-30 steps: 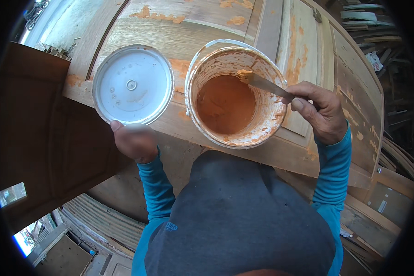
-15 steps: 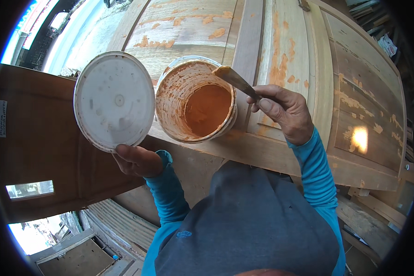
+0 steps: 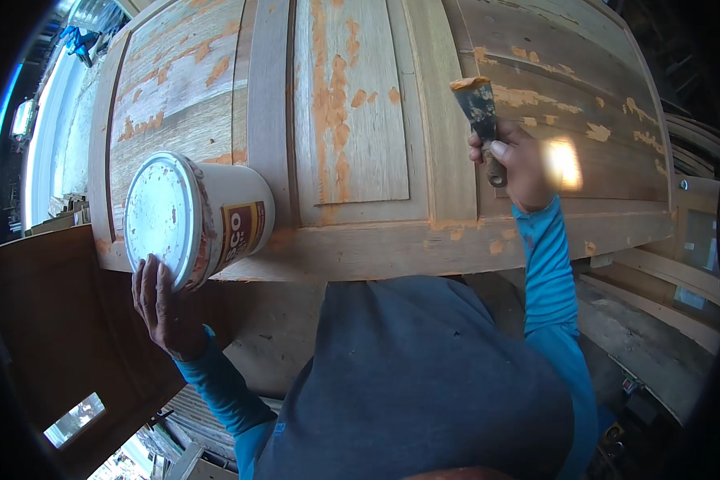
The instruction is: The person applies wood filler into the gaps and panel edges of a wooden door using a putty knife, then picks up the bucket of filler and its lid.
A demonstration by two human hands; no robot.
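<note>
A white plastic bucket stands at the door panel's near left edge, its lid on top and smeared with orange spots. The lid hides what is inside. Against the lid's near rim, the outstretched fingers of my left hand lie flat, not wrapped round anything. My right hand is closed round the handle of a putty knife, held above the right part of the wooden door. Orange putty coats the tip of its stained blade, which points away from me.
Orange putty patches mark several panels of the door. At the left stands a dark brown board with a small rectangular opening. Lengths of timber lie at the right, beyond the door's edge.
The lid, held up beside the open bucket before, now covers it. My left hand has moved from gripping the lid to lying on it. The putty knife has moved right; the view has shifted.
</note>
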